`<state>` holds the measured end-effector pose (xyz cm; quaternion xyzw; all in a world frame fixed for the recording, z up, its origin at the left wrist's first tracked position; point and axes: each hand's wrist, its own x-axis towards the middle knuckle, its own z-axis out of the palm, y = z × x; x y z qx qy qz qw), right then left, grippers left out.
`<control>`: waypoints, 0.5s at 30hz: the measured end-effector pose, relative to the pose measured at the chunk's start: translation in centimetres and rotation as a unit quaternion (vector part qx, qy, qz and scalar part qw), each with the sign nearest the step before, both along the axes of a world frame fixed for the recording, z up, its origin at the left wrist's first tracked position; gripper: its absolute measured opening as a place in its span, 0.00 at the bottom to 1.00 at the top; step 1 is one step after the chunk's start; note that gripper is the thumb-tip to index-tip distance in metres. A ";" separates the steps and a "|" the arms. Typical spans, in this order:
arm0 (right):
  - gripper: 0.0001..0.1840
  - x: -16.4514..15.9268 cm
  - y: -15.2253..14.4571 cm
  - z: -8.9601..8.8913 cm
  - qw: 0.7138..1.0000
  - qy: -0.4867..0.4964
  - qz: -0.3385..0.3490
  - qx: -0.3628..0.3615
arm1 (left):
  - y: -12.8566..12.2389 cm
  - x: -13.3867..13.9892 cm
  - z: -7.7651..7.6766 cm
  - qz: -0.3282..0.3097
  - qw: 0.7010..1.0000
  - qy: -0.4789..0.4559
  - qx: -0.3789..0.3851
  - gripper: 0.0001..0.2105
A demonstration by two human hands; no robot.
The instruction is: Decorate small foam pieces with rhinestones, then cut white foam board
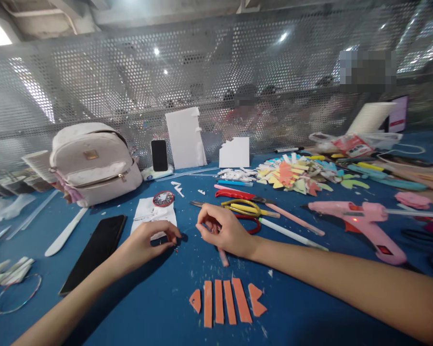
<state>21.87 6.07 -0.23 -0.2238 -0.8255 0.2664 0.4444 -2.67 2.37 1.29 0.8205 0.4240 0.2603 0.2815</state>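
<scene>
My left hand (153, 242) is low over the blue table, thumb and fingertips drawn close together; anything between them is too small to make out. Just beside it lies a white paper sheet (139, 216) with a round red-rimmed badge-like disc (163, 198) on it. My right hand (227, 230) is closed, its fingers curled, and what they grip is hidden. A pinkish stick (222, 258) shows beneath this hand; whether it is held I cannot tell. Nearer me, orange strips (219, 302) lie in a row between an orange rounded piece (195, 301) and an orange notched piece (257, 300), forming a fish shape.
Scissors (250, 225), red-handled pliers (234, 193) and pens lie beyond my right hand. A pink glue gun (361, 223) is at right, a heap of coloured scraps (292, 173) behind. A black phone (95, 252), white knife (65, 233) and backpack (90, 166) are at left.
</scene>
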 end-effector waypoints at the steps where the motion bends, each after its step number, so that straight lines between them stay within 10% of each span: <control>1: 0.05 0.0 0.0 0.0 1.000 0.000 0.000 0.001 | 0.0 0.0 0.0 0.004 1.000 -0.004 -0.001 0.07; 15: 0.05 0.1 -0.7 0.2 0.998 0.044 0.024 0.045 | -2.5 1.8 -1.1 0.107 0.975 -0.191 0.048 0.15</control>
